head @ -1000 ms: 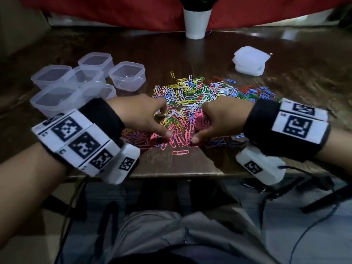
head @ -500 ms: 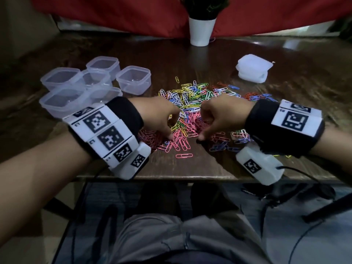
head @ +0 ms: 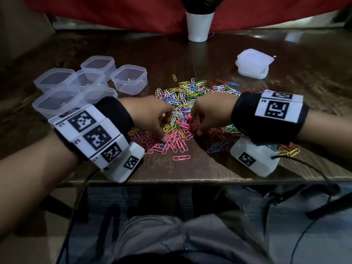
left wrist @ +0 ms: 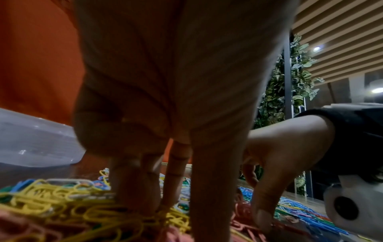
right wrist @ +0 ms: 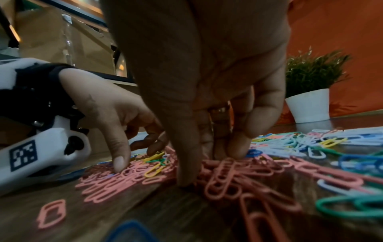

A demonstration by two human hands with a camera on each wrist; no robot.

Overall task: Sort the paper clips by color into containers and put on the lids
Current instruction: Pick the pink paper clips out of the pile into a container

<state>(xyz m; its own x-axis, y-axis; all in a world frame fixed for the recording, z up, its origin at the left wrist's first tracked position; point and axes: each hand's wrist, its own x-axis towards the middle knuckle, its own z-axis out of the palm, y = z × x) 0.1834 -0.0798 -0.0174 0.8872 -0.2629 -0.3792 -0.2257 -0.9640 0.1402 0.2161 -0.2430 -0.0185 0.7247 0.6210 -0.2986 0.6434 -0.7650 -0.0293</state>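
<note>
The left hand (head: 150, 117) has its fingers pointed down and spread, tips pressing into the heap of thin coloured wire paper clips (head: 182, 103); it rakes rather than holds, nothing pinched that I can see. The right hand (head: 211, 111) mirrors it just beside, thumb tip (right wrist: 186, 178) planted on the dark wooden tabletop (head: 171, 168) and fingers curled down among the clips; whether that grip has a clip caught between thumb and fingers is hidden, so I cannot tell.

Directly under and between both hands lies a loose cluster of pink clips (head: 175, 143), with one stray pink clip (head: 181, 157) nearer the person. Beyond the fingertips the heap turns mixed: yellow, blue, green, white, red.

The step in hand looks like herding pink clips out of the mix. To do it well, I judge, drag with flat fingertips across the smooth wood, keep strokes short, and lift out the odd yellow clip riding along, since the looped wires hook one another readily.

Left of the left hand and further off stand the clear, soft-cornered square plastic containers (head: 129, 79), open-topped and apparently still empty. Beyond the right hand sits a stack of translucent white plastic lids (head: 253, 63). At the far edge stands a white pot (head: 199, 25) holding a green plant.
</note>
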